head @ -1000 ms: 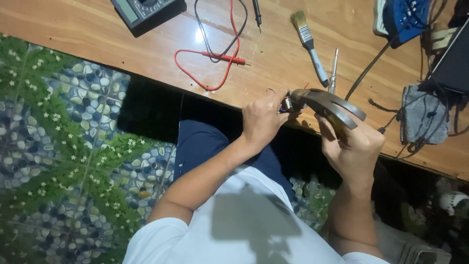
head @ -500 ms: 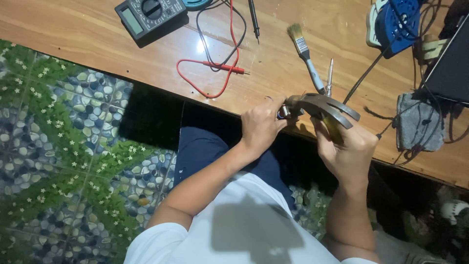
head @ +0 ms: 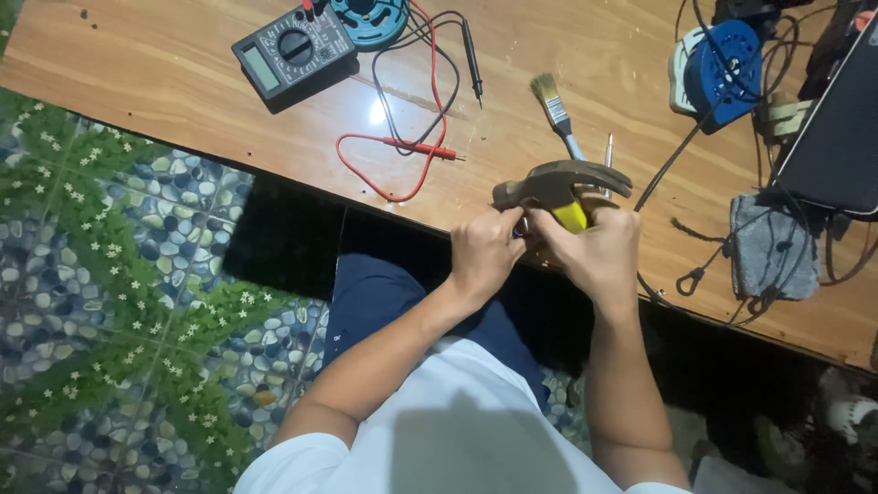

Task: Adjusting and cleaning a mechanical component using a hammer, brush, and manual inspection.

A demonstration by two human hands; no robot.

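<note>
The claw hammer (head: 560, 183) sat at the desk (head: 165, 64) edge, below a paintbrush (head: 554, 112), its yellow handle gripped by the right hand (head: 599, 249) while left hand (head: 485, 254) fingers (head: 508, 222) pinched something small beside its head.

**Camera setup: single head view**

One camera, worn on the person's head, looking steeply down past chest and forearms. Wooden table (head: 183, 64) edge runs diagonally across the upper frame; patterned floor (head: 101, 302) fills the lower left. Close range: both hands sit near frame centre. No second view, so nothing overlaps.
</note>
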